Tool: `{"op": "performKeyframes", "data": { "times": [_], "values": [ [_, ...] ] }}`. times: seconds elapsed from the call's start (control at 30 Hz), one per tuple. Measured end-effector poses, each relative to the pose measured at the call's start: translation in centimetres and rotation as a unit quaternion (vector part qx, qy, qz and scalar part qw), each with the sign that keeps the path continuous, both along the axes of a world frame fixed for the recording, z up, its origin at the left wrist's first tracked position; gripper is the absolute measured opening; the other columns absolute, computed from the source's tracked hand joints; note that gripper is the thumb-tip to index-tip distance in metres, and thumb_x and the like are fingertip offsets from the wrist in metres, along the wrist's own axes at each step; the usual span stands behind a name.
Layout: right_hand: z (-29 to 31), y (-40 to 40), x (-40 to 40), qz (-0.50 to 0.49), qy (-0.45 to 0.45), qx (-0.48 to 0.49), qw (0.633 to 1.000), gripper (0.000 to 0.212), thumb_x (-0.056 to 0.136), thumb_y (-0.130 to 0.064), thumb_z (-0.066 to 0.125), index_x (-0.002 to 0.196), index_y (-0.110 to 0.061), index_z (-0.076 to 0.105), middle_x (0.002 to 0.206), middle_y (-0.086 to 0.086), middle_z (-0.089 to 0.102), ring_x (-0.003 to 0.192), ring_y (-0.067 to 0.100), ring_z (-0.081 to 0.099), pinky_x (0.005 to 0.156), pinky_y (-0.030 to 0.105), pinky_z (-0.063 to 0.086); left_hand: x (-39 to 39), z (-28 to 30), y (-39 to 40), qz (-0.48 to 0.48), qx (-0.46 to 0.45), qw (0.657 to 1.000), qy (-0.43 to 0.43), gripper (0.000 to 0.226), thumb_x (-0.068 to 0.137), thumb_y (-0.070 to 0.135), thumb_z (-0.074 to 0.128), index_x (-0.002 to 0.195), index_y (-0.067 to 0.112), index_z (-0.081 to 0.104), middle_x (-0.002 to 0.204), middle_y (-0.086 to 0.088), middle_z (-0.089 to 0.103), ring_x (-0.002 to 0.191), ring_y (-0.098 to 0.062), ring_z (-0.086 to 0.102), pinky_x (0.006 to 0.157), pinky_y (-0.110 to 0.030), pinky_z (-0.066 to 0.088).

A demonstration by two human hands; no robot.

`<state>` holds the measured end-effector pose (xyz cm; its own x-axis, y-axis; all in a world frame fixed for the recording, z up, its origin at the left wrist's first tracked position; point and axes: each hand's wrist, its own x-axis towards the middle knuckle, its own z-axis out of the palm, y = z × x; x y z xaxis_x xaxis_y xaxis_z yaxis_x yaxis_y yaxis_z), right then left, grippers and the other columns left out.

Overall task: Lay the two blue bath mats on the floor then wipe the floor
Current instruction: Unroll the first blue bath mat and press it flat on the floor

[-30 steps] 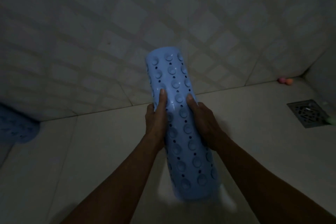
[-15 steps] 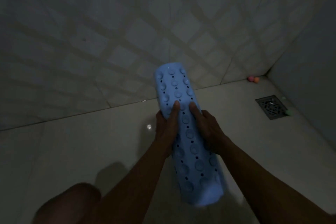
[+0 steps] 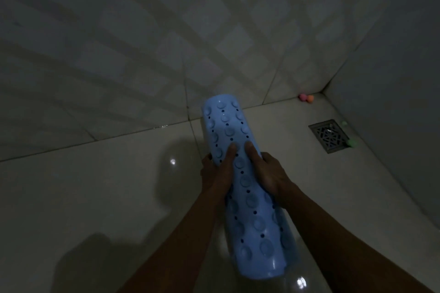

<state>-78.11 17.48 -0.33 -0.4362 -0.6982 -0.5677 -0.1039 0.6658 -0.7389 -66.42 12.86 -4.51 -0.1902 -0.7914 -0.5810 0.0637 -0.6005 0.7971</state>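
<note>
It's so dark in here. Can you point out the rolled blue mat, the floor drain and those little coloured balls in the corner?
rolled blue mat (image 3: 225,118): head view, upper end of the roll.
floor drain (image 3: 330,136): head view, middle of the grate.
coloured balls (image 3: 306,98): head view, where the pink and orange balls meet.

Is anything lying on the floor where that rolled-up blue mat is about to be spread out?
Nothing visible. The floor under the mat is bare; the drain and small balls sit off by the corner.
</note>
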Motion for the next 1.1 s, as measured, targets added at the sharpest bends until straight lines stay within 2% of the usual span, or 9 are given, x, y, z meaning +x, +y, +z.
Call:
{"op": "performKeyframes", "data": {
  "times": [0.2, 0.33, 0.43, 0.57, 0.73, 0.8, 0.93, 1.0, 1.1],
  "values": [
    [-2.6, -0.9, -5.0, 0.009, 0.007, -0.006, 1.000, 0.084, 0.083, -0.077, 0.047, 0.136, -0.011, 0.053, 0.131, 0.011, 0.061, 0.108, 0.026, 0.062, 0.094, 0.036, 0.052, -5.0, -2.2, 0.5, 0.025, -0.025, 0.999, 0.017, 0.076, 0.072, 0.061, 0.079, 0.132, 0.019, 0.057, 0.121, -0.007, 0.070, 0.100, -0.024, 0.072, 0.085, -0.048, 0.060],
    [-4.6, -0.8, -7.3, 0.026, 0.010, 0.005, 1.000, 0.092, 0.082, -0.083, 0.041, 0.143, -0.014, 0.046, 0.136, 0.011, 0.057, 0.102, 0.023, 0.057, 0.083, 0.030, 0.045, -7.6, -3.5, 1.2, 0.025, 0.008, 1.000, -0.006, 0.084, 0.081, 0.057, 0.072, 0.144, 0.022, 0.028, 0.132, -0.006, 0.058, 0.108, -0.020, 0.065, 0.092, -0.042, 0.058],
    [-5.9, -0.5, -8.1, 0.040, 0.011, -0.007, 0.999, 0.098, 0.073, -0.092, 0.035, 0.137, -0.021, 0.054, 0.129, 0.007, 0.062, 0.100, 0.020, 0.061, 0.083, 0.029, 0.048, -8.7, -4.0, 1.6, 0.005, -0.030, 0.999, -0.032, 0.090, 0.078, 0.068, 0.068, 0.145, 0.018, 0.033, 0.135, -0.006, 0.058, 0.113, -0.021, 0.064, 0.096, -0.045, 0.056],
    [-8.0, -0.5, -8.3, 0.071, 0.018, -0.005, 0.997, 0.123, 0.051, -0.106, 0.029, 0.137, -0.022, 0.053, 0.119, 0.003, 0.066, 0.102, 0.023, 0.065, 0.092, 0.044, 0.055, -7.6, -5.7, 2.3, -0.040, -0.058, 0.988, -0.135, 0.108, 0.067, 0.090, 0.056, 0.153, 0.028, 0.034, 0.147, -0.001, 0.049, 0.129, -0.023, 0.052, 0.107, -0.046, 0.047],
    [-6.0, 1.5, -6.9, 0.097, 0.048, -0.034, 0.994, 0.079, 0.086, -0.080, 0.035, 0.146, -0.030, 0.038, 0.136, 0.005, 0.057, 0.118, 0.028, 0.058, 0.103, 0.040, 0.046, -5.4, -3.2, 4.0, -0.032, -0.086, 0.983, -0.161, 0.082, 0.094, 0.057, 0.056, 0.156, 0.017, 0.021, 0.140, -0.004, 0.050, 0.124, -0.023, 0.055, 0.103, -0.036, 0.048],
    [-6.4, 2.0, -6.3, 0.099, 0.072, -0.057, 0.991, 0.063, 0.096, -0.065, 0.037, 0.148, -0.030, 0.036, 0.137, 0.009, 0.055, 0.119, 0.029, 0.056, 0.098, 0.034, 0.044, -4.5, -3.1, 4.3, -0.041, -0.112, 0.975, -0.190, 0.066, 0.097, 0.050, 0.056, 0.150, 0.020, 0.032, 0.128, 0.000, 0.056, 0.111, -0.018, 0.059, 0.091, -0.030, 0.049],
    [-6.9, 2.6, -4.6, 0.113, 0.057, -0.046, 0.991, 0.071, 0.089, -0.073, 0.038, 0.152, -0.047, 0.018, 0.143, 0.009, 0.042, 0.125, 0.032, 0.050, 0.104, 0.040, 0.044, -2.8, -3.4, 4.9, -0.067, -0.112, 0.974, -0.187, 0.037, 0.095, 0.052, 0.057, 0.127, 0.034, 0.048, 0.124, 0.003, 0.063, 0.109, -0.018, 0.063, 0.100, -0.044, 0.052],
    [-7.2, 2.8, -4.4, 0.139, 0.065, -0.044, 0.987, 0.080, 0.080, -0.080, 0.036, 0.151, -0.053, 0.010, 0.147, 0.011, 0.043, 0.126, 0.033, 0.051, 0.105, 0.046, 0.046, -2.1, -3.8, 5.3, -0.086, -0.117, 0.973, -0.177, 0.043, 0.092, 0.057, 0.060, 0.127, 0.033, 0.053, 0.126, 0.003, 0.065, 0.110, -0.018, 0.065, 0.099, -0.047, 0.053],
    [-7.1, 3.2, -4.2, 0.159, 0.074, -0.050, 0.983, 0.083, 0.075, -0.082, 0.036, 0.149, -0.056, 0.007, 0.148, 0.010, 0.044, 0.127, 0.031, 0.052, 0.104, 0.048, 0.047, -1.5, -4.8, 5.9, -0.093, -0.097, 0.979, -0.153, 0.081, 0.071, 0.076, 0.064, 0.138, 0.032, 0.050, 0.130, 0.001, 0.065, 0.113, -0.021, 0.066, 0.099, -0.047, 0.053]
  ]
}}
